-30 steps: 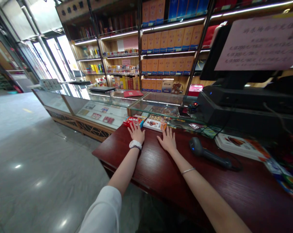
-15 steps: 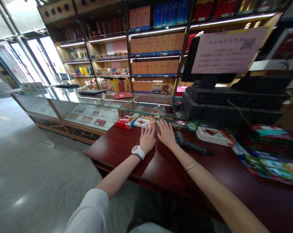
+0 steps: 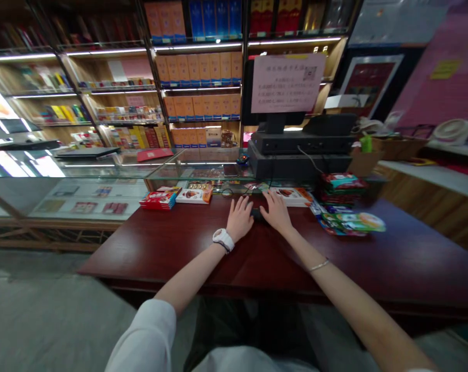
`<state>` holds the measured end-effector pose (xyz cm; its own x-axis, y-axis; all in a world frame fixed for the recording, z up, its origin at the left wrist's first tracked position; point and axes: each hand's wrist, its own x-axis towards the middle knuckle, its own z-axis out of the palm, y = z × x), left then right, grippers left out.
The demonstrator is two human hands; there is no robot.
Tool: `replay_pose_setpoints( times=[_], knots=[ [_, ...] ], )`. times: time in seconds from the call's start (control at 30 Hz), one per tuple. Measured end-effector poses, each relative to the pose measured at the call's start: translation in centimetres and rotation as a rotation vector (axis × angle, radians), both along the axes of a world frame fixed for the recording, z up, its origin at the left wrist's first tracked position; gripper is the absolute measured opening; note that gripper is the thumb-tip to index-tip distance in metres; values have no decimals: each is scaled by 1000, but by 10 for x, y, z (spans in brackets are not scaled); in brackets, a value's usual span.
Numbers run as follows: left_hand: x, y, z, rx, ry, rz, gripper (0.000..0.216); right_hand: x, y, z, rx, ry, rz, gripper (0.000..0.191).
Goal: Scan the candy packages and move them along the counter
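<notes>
Fingers spread, my left hand (image 3: 239, 219), with a white watch at its wrist, is over the dark red desk (image 3: 172, 248). My right hand (image 3: 277, 213) is beside it, also with fingers stretched out and nothing held. Between the two hands shows a small part of a black barcode scanner (image 3: 256, 213); the rest is hidden behind my right hand. Whether either hand touches the scanner I cannot tell. Just beyond my right fingertips is a flat white box (image 3: 293, 196). To the left of my left hand are another white box (image 3: 194, 196) and a stack of red packets (image 3: 160, 199).
Colourful snack packets (image 3: 352, 222) lie on the right, near a taller pile (image 3: 343, 185). A glass display counter (image 3: 203, 170) borders the desk's far side. Behind it stands a black till with a screen (image 3: 299, 150), a pink notice (image 3: 286, 85) fixed on it. Shelves of boxes (image 3: 205, 108) fill the back.
The view has turned to the right. Both hands have moved rightward along the desk, away from the left white box to either side of the scanner's visible end. Both stay open.
</notes>
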<state>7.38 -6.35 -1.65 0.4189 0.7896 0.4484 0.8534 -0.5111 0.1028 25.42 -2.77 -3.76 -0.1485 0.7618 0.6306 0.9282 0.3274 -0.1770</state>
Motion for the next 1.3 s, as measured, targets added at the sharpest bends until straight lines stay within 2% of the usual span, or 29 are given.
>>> replay_pose_setpoints(
  times=[0.13,0.33,0.57,0.73,0.87,1.03,1.3],
  knots=[
    [35,7,0,-5,-53,-65,48,41,7,-9,50,73,-27,55],
    [82,25,-1,-11,-116,-91,42,95,23,-16,73,166,-99,55],
    [122,49,-5,-15,-49,-46,47,138,26,-15,-80,43,-297,56],
    [140,63,-8,-94,-68,112,57,150,25,-13,-268,19,-482,56],
    [147,70,-12,-98,-98,210,56,155,26,-15,-324,36,-511,56],
    [151,70,-18,-44,-62,208,56,154,26,-20,-364,-11,-500,59],
    [152,73,-19,-176,3,162,55,149,26,-20,-515,-30,-497,62]
  ],
)
